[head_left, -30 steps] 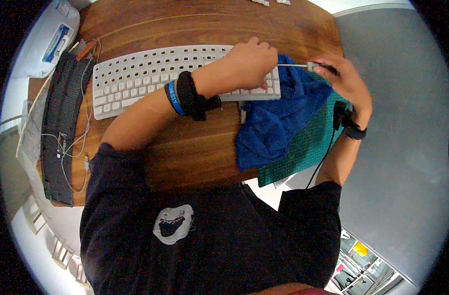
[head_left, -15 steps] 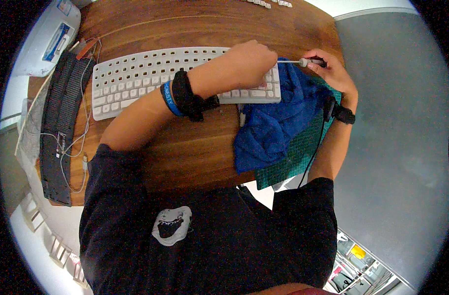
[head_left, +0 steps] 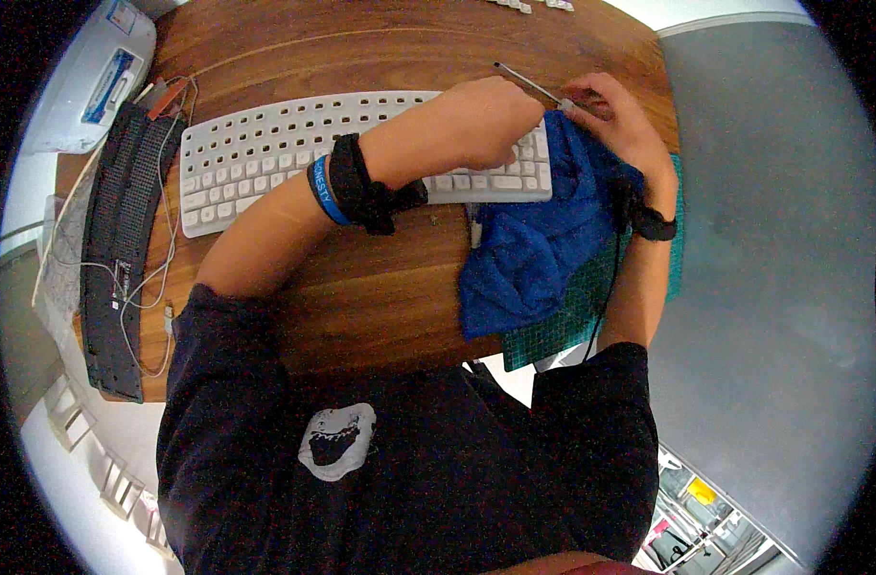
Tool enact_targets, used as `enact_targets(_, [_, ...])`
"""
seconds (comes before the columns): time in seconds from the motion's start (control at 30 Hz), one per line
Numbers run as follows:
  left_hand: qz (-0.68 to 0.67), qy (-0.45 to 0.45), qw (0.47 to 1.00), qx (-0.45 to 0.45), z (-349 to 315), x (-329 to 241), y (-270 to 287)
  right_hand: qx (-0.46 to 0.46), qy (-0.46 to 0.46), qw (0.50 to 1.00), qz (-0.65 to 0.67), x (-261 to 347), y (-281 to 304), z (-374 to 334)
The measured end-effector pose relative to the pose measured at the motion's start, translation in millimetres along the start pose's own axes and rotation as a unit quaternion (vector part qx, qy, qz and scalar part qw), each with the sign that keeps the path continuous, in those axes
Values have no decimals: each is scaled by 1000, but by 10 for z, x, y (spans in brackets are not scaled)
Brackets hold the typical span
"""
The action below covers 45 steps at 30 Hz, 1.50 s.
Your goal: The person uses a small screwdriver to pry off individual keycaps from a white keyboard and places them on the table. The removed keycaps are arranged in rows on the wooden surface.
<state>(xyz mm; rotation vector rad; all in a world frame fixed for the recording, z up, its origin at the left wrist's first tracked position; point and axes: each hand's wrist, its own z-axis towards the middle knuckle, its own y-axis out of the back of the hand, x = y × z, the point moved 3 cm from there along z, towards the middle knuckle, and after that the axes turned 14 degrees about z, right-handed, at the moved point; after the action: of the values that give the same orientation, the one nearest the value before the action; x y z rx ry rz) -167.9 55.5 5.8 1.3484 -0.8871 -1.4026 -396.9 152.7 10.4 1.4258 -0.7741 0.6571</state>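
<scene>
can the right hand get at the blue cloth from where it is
Probably yes: the blue cloth lies just below the right hand in the picture, with nothing visible blocking it, though the fingers hold a screwdriver.

Behind the left hand (head_left: pixel 491 120), a blue wristband (head_left: pixel 321 194) is circling the forearm and carrying pale capital letters that are forming one legible word. Far to the left of that hand, a blue-and-white label (head_left: pixel 110 88) is sitting on a white casing (head_left: pixel 136 48), its print appearing too small to read. Left of and lower than the same hand, a tiny pale sticker (head_left: pixel 115 301) is showing on a long black panel (head_left: pixel 112 345), its print blurring.
</scene>
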Motion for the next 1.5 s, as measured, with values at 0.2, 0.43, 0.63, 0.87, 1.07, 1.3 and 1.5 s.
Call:
enact_targets(0.2, [10, -2, 998, 59, 11, -22, 104, 109, -2, 993, -54, 613, -230, 8])
enact_targets(0.43, [11, -8, 995, 103, -68, 2, 198, 127, -14, 988, -82, 754, -423, 46])
enact_targets(0.63, [43, -20, 991, 128, -207, -43, 333, 94, -14, 995, -37, 773, -305, 0])
enact_targets(0.87, [91, -69, 990, 84, -295, -147, 313, -7, -1, 999, -32, 247, 119, 289])
enact_targets(1.07, [119, -64, 990, 31, -317, -148, 149, -49, -22, 979, -196, -99, 156, 833])
enact_targets(1.3, [113, -68, 991, 19, -326, -168, 203, -68, 1, 970, -234, -216, 202, 1269])
enact_targets(1.5, [108, -69, 992, 2, -366, -181, 236, -79, -3, 981, -175, -382, 181, 1523])
